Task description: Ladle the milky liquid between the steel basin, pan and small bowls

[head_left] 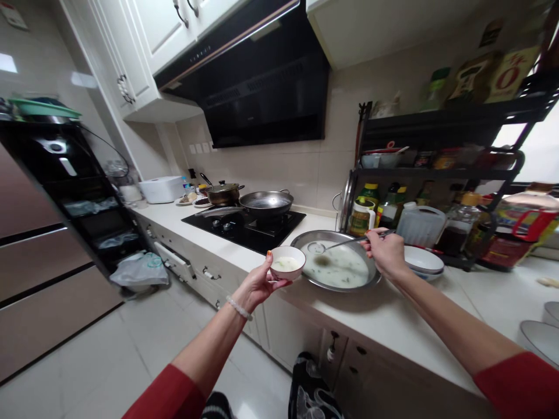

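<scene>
My left hand (259,283) grips a small bowl (288,269) by its side, thumb at the rim and fingers under it. Some pale soup (285,264) lies in the bowl. It is held just left of a wide metal basin (374,278) on the counter, which contains whitish soup with green bits. My right hand (384,250) is closed round the handle of a ladle (349,241). The ladle's round head is over the basin's left part, at or just above the soup; I cannot tell which.
A wok (267,201) and a lidded pot (223,192) stand on the black hob (209,226). Right of the basin are stacked plates (421,260), a clear plastic jug (420,224) and a black rack (437,173) with bottles. More bowls (541,337) are at the right edge.
</scene>
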The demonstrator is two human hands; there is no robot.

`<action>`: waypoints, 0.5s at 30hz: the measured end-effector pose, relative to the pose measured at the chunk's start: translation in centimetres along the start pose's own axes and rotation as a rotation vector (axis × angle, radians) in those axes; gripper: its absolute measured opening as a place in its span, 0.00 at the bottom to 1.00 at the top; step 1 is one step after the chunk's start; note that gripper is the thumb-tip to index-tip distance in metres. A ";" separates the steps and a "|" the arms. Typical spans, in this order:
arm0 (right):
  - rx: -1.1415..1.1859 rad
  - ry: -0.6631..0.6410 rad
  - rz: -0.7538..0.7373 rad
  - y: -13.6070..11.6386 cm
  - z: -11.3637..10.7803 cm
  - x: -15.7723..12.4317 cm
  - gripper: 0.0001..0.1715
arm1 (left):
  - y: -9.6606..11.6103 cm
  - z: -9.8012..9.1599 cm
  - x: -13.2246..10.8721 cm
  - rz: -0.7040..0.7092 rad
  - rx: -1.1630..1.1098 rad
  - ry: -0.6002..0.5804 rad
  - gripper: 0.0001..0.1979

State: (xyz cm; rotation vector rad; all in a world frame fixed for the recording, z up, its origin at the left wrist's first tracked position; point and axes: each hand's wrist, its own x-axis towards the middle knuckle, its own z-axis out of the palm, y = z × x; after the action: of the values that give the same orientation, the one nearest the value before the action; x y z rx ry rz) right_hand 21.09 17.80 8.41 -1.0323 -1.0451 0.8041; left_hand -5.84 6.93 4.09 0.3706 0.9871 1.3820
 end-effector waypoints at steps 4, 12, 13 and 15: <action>0.045 -0.042 -0.036 -2.0 0.5 0.1 0.05 | 0.0 -0.2 0.2 0.000 0.002 -0.019 0.31; 0.061 -0.145 -0.114 -4.9 1.7 -2.2 0.11 | 0.1 0.0 0.1 -0.009 -0.003 -0.009 0.31; 0.043 -0.165 -0.135 -4.9 1.8 -2.8 0.13 | 0.1 0.0 0.1 -0.009 -0.005 -0.005 0.31; -0.001 -0.219 -0.193 -5.0 1.7 -3.9 0.16 | 0.1 0.0 0.2 -0.010 -0.007 -0.005 0.31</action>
State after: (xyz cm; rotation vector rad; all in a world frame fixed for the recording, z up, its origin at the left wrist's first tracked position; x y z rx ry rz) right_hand 18.47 13.11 12.18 -0.8414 -1.3105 0.7700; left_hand -5.94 7.13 4.06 0.3634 0.9791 1.3748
